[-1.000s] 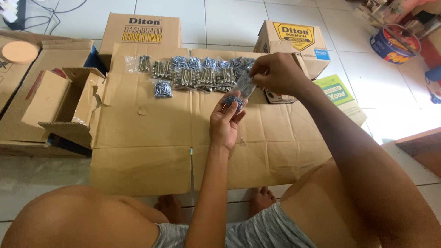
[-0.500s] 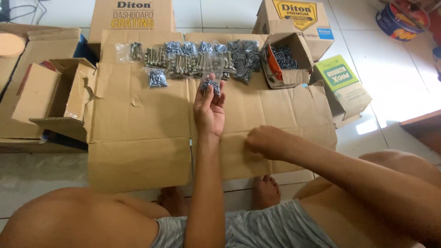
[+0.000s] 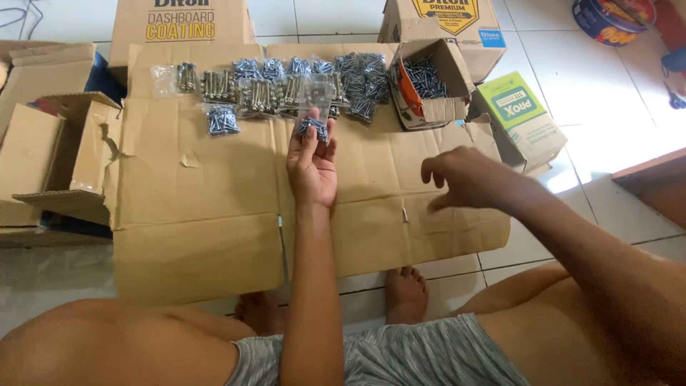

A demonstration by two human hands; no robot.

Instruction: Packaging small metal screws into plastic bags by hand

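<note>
My left hand (image 3: 311,166) is stretched out over a flattened cardboard sheet (image 3: 200,214), pinching a small clear plastic bag of metal screws (image 3: 314,114) upright between its fingertips. Just beyond it a row of filled screw bags (image 3: 286,82) lies along the far edge of the sheet, with one separate bag (image 3: 223,120) a little nearer. My right hand (image 3: 464,177) hovers above the right part of the sheet, fingers apart and curled, holding nothing. A single loose screw (image 3: 405,214) lies on the cardboard close to it.
A small open box of loose screws (image 3: 429,86) stands at the far right of the sheet, with a green carton (image 3: 525,121) beside it. Larger brown cartons (image 3: 179,21) stand behind, open cartons (image 3: 50,154) lie at left. My bare legs and feet are below.
My right hand left the screw bag at the far side, came down toward me, and now hovers lifted over the right of the sheet. The left hand keeps the bag.
</note>
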